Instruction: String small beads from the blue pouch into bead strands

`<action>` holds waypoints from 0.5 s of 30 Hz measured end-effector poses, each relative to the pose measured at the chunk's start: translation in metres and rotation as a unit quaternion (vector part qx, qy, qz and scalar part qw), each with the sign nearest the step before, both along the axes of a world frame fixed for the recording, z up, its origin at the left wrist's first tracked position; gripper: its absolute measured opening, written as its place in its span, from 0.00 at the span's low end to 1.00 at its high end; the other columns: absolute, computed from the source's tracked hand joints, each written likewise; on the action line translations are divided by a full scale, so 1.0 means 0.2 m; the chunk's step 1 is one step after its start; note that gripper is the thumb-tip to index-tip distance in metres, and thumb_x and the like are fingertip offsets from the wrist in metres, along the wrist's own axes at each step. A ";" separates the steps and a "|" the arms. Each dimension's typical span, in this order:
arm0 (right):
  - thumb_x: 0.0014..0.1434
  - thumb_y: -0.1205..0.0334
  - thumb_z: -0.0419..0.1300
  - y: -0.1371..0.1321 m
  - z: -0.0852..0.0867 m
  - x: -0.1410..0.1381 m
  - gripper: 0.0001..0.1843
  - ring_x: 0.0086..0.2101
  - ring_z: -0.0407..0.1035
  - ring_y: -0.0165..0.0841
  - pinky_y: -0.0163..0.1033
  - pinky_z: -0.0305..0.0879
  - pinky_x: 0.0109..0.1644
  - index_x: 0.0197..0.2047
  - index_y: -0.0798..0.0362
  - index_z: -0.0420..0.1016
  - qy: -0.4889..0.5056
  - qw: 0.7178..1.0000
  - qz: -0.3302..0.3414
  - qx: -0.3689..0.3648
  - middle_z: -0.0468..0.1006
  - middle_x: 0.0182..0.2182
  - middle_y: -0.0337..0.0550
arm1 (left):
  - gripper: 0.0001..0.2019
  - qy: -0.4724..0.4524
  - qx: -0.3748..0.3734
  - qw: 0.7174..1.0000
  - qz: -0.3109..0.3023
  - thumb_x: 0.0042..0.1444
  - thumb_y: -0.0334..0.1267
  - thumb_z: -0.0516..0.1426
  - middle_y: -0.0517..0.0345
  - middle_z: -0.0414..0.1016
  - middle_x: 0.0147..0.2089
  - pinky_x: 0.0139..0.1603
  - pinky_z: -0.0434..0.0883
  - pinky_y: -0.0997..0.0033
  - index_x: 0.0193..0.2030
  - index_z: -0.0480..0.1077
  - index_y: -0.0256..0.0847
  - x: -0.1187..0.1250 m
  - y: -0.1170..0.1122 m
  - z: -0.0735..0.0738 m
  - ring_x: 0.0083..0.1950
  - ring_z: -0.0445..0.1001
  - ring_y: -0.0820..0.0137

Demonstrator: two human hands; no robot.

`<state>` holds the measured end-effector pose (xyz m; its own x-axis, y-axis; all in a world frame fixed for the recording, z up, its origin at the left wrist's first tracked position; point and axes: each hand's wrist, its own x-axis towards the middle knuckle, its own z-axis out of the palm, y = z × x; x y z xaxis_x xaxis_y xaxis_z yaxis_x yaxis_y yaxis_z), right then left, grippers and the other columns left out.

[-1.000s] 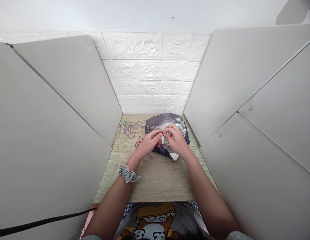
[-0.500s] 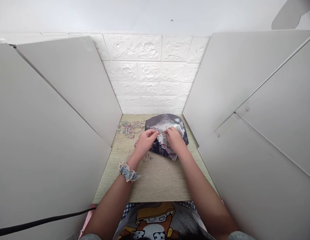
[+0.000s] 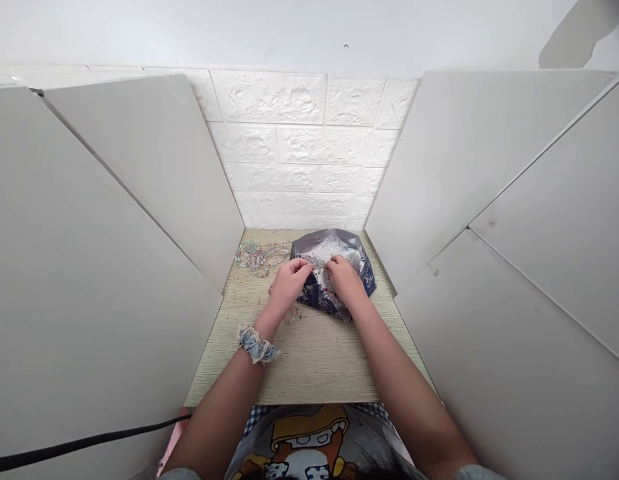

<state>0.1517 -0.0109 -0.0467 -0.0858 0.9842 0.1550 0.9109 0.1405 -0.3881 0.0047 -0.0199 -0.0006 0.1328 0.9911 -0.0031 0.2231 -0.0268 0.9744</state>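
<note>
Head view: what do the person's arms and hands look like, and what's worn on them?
The left hand and right hand are bare. A blue denim scrunchie with cream lace trim circles the left wrist. Grey sleeves show at the bottom edge.

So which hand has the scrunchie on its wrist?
The left hand, wearing a blue denim scrunchie edged in lace; the right hand has a bare wrist.

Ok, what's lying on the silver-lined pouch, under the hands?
The dark patterned pouch shows its silver lining and small red beads between the left hand and right hand; whatever lies beneath the hands is covered.
</note>
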 end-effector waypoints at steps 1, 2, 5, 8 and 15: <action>0.57 0.69 0.44 0.00 0.00 0.00 0.14 0.43 0.59 0.35 0.36 0.55 0.39 0.40 0.51 0.69 0.001 1.000 -0.001 0.000 0.64 0.44 0.49 | 0.07 0.002 0.001 1.000 0.000 0.44 0.40 0.51 0.67 0.51 0.16 0.18 0.52 0.78 0.24 0.64 0.38 0.00 0.00 0.00 0.18 0.49 0.80; 0.57 0.69 0.44 0.00 0.00 0.00 0.14 0.43 0.59 0.35 0.36 0.55 0.39 0.39 0.51 0.69 0.001 1.000 -0.002 -0.001 0.65 0.43 0.49 | 0.07 0.003 0.002 1.000 -0.001 0.44 0.40 0.51 0.67 0.51 0.16 0.18 0.52 0.78 0.24 0.64 0.38 0.00 0.00 0.00 0.18 0.49 0.80; 0.57 0.69 0.44 0.00 0.00 0.00 0.14 0.42 0.59 0.34 0.36 0.56 0.39 0.38 0.52 0.69 -0.003 1.000 -0.007 0.003 0.65 0.42 0.48 | 0.08 0.009 0.008 1.000 -0.002 0.44 0.40 0.51 0.66 0.52 0.16 0.19 0.52 0.78 0.24 0.64 0.38 0.00 0.00 0.00 0.18 0.50 0.80; 0.57 0.68 0.44 0.00 0.00 -0.01 0.13 0.42 0.60 0.34 0.36 0.56 0.39 0.37 0.53 0.69 -0.007 1.000 -0.003 0.010 0.66 0.42 0.48 | 0.08 0.017 0.014 1.000 -0.005 0.45 0.41 0.51 0.66 0.52 0.17 0.20 0.52 0.78 0.24 0.64 0.38 0.00 0.00 0.00 0.19 0.50 0.79; 0.56 0.67 0.44 0.00 0.00 -0.01 0.13 0.42 0.60 0.35 0.36 0.56 0.40 0.33 0.54 0.71 0.001 1.000 -0.001 -0.011 0.67 0.42 0.50 | 0.10 0.027 0.024 0.999 -0.007 0.45 0.42 0.51 0.65 0.56 0.18 0.23 0.54 0.77 0.23 0.65 0.37 0.00 0.00 0.01 0.21 0.52 0.78</action>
